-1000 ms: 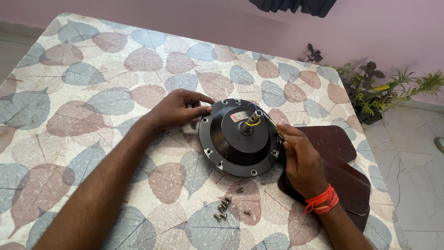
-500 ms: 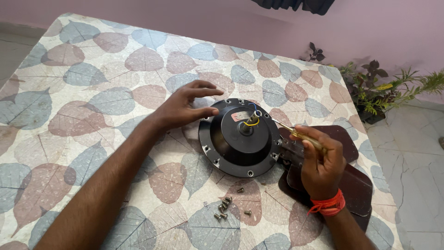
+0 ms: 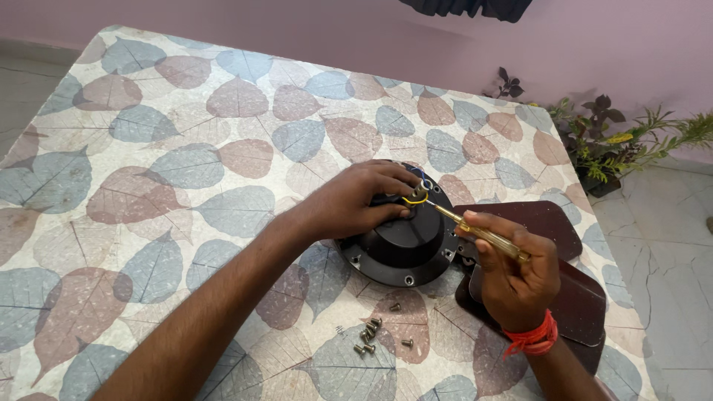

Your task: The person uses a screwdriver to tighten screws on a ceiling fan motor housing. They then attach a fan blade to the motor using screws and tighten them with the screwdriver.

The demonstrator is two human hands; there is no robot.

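Round black metal fan motor housing (image 3: 405, 249) sits on leaf-patterned surface (image 3: 186, 171). Left hand (image 3: 364, 200) rests spread over its top, gripping nothing. Right hand (image 3: 516, 278) closed around yellow-handled screwdriver (image 3: 483, 234), tip near centre wires. Loose small screws (image 3: 369, 343) lie nearby.

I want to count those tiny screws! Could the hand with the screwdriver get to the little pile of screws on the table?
Probably yes. The screws lie loose on the table in front of the black motor, with nothing over them. But the right hand is gripping the screwdriver, so picking them up might be awkward.
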